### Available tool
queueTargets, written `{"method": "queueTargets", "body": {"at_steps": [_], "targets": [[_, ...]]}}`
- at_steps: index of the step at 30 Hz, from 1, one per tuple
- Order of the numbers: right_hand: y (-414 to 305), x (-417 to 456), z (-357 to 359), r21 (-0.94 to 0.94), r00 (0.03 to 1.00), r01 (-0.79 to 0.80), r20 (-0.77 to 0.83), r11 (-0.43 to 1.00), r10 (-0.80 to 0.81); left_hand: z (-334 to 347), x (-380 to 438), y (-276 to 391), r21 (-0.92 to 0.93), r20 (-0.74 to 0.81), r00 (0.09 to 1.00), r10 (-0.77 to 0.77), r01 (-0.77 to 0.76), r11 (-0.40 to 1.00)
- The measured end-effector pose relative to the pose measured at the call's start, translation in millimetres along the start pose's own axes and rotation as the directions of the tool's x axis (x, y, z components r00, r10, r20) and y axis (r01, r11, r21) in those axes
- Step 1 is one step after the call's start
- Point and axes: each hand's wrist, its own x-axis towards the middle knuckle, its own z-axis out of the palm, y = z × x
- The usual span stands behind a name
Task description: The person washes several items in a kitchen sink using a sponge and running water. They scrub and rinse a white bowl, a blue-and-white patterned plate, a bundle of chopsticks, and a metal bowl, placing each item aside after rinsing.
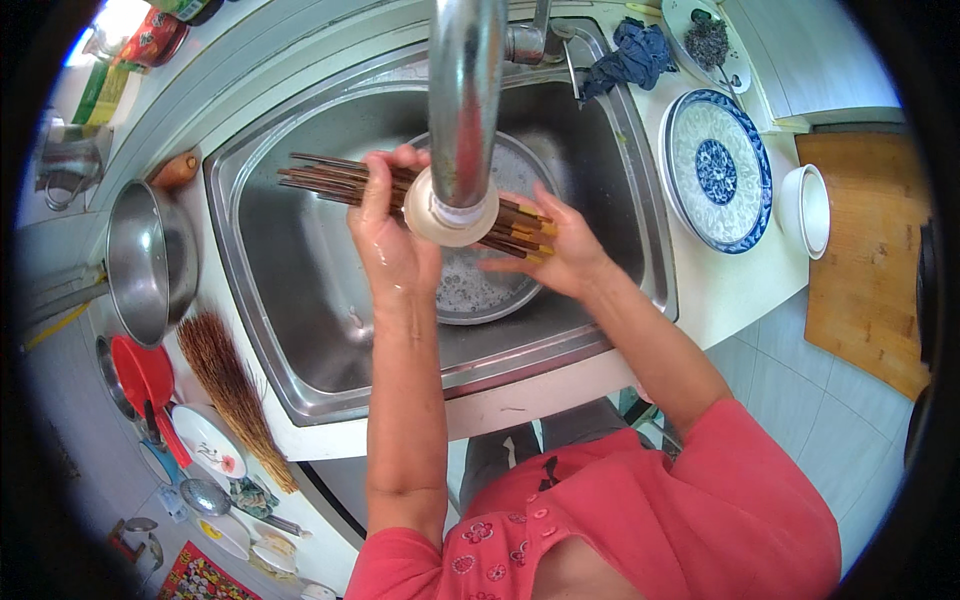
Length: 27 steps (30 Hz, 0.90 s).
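Observation:
A bundle of dark wooden chopsticks with yellow ends (322, 180) lies across both hands over the stainless steel sink (300, 300). My left hand (397, 225), wet, grips the bundle near its middle, thumb over the top. At the yellow ends is my right hand (566, 244), its fingers spread around them; whether they press on the sticks is hard to tell. The metal faucet (465, 97) with its pale round nozzle hides the middle of the bundle. Below, a round metal basin (480, 296) holds sudsy water.
Right of the sink are a blue-patterned plate (716, 172), white bowls (806, 210) and a dark blue cloth (637, 56). To the left stand a steel bowl (142, 262), a twig brush (232, 397), a red plastic ladle (146, 379) and a white dish (210, 439).

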Motion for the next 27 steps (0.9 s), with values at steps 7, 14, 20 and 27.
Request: {"method": "queueTargets", "body": {"at_steps": [7,14,20,27], "targets": [[4,39,3,-0.386,0.935,0.144,-0.249,0.911,-0.254,-6,-6,-19,0.184,0.032,0.999,0.010,-0.016,0.983],[15,95,37,-0.888,0.621,0.410,0.439,-0.208,-0.650,4,-14,-52,0.054,0.027,0.995,0.097,-0.098,0.994],[44,62,62,-0.924,0.720,0.383,0.287,0.017,-0.632,-17,-4,-34,0.012,0.091,0.996,0.026,-0.027,1.000],[47,58,72,-0.853,0.650,0.523,0.400,-0.002,-0.646,-14,-2,-18,0.176,0.175,0.985,0.004,-0.035,0.984]]}}
